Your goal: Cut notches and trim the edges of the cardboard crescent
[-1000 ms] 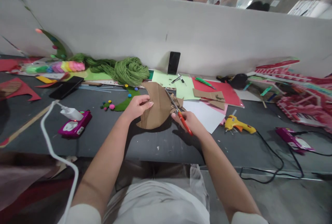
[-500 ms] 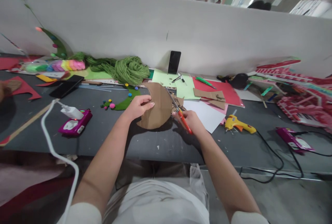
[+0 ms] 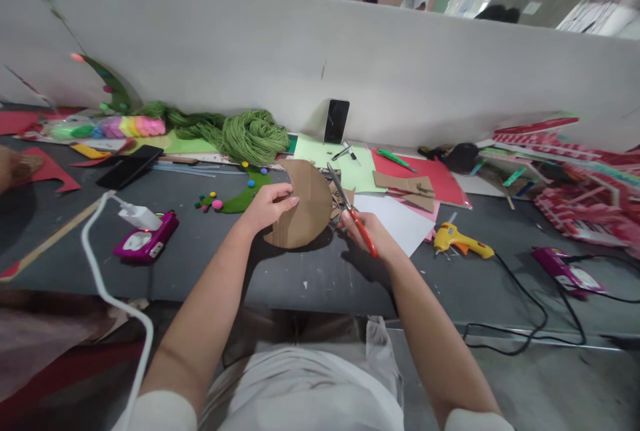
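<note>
A brown crescent-shaped piece of cardboard point(image 3: 307, 208) is pinched by its inner edge in my left hand point(image 3: 270, 206), tilted a little above the dark table. My right hand point(image 3: 367, 231) is closed on red-handled scissors point(image 3: 353, 210), whose blades point up and away, just right of the cardboard's curved edge and apart from it. Cardboard scraps point(image 3: 343, 198) lie behind the scissors. Left of the cardboard, partly covered by my left hand, lies a green felt crescent point(image 3: 240, 199) with coloured pompoms.
Green yarn point(image 3: 255, 136) and an upright phone point(image 3: 337, 121) stand along the white partition. A yellow glue gun point(image 3: 460, 240) with a black cord lies on the right. Purple power strips point(image 3: 146, 238) sit at both sides. At far left, another person's hand point(image 3: 15, 168) shows.
My right hand has drawn the scissors slightly right, away from the cardboard's edge, and their blades now look closer together. My left hand keeps its hold on the cardboard.
</note>
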Available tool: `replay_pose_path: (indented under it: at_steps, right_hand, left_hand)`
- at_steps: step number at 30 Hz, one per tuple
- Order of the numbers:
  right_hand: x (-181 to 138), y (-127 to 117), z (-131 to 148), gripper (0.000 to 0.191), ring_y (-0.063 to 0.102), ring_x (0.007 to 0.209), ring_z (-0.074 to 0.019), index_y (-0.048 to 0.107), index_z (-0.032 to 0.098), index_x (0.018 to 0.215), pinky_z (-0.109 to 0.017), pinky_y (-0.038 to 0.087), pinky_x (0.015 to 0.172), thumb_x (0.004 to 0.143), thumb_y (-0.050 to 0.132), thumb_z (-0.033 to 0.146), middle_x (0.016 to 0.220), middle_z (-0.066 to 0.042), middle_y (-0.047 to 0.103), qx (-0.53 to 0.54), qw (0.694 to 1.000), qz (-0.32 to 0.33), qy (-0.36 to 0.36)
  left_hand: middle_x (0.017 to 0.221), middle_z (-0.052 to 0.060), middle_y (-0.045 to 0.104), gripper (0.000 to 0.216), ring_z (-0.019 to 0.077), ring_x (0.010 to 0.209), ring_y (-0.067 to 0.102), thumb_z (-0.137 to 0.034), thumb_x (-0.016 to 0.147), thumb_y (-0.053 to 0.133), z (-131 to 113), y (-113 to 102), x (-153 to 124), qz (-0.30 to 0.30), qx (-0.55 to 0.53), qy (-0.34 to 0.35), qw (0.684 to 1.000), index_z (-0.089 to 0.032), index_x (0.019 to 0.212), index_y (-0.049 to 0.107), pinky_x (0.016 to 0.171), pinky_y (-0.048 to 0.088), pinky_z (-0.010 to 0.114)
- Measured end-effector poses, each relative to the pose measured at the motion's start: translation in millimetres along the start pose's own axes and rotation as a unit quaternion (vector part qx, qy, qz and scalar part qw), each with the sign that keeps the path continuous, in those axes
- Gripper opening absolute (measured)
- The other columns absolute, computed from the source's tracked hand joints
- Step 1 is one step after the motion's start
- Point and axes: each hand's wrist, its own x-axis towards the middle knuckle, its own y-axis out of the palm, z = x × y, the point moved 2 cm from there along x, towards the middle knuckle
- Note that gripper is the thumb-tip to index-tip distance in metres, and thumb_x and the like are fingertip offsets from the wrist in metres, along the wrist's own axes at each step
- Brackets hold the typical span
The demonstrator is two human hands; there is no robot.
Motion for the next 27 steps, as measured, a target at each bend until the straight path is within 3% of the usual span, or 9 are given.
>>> replay_pose_path:
  at_steps: [8, 15, 27]
  right_hand:
    - [1.7, 0.2, -4.0, 0.066, 0.032, 0.056, -0.0121, 0.04, 0.021, 0.063, -0.028, 0.028, 0.051, 0.085, 0.054, 0.081, 0.057, 0.002, 0.036, -0.066, 0.998, 0.008, -0.023]
    - [3.3, 0.3, -7.8, 0.058, 0.041, 0.058, -0.0139, 0.044, 0.021, 0.064, -0.028, 0.03, 0.055, 0.086, 0.061, 0.072, 0.059, 0.002, 0.042, -0.114, 0.993, -0.014, 0.003]
    - [4.2, -0.6, -5.8, 0.06, 0.044, 0.057, -0.0168, 0.049, 0.022, 0.056, -0.029, 0.032, 0.055, 0.082, 0.061, 0.074, 0.055, -0.002, 0.048, -0.167, 0.983, -0.075, 0.017]
  left_hand:
    - [0.066, -0.004, 0.033, 0.034, 0.0119, 0.063, 0.034, -0.037, 0.086, 0.067, -1.8, -4.3, -0.8, -0.01, 0.007, -0.003, 1.0, -0.02, 0.07, 0.042, 0.059, 0.027, 0.026]
    - [0.066, -0.004, 0.033, 0.036, 0.012, 0.063, 0.035, -0.037, 0.085, 0.067, -4.0, -3.9, -0.5, 0.0, 0.005, -0.003, 1.0, -0.02, 0.068, 0.041, 0.06, 0.028, 0.026]
    - [0.065, -0.004, 0.04, 0.032, 0.0127, 0.064, 0.04, -0.039, 0.084, 0.068, 2.8, -0.5, 1.0, -0.006, 0.016, -0.005, 1.0, -0.02, 0.07, 0.047, 0.061, 0.032, 0.026]
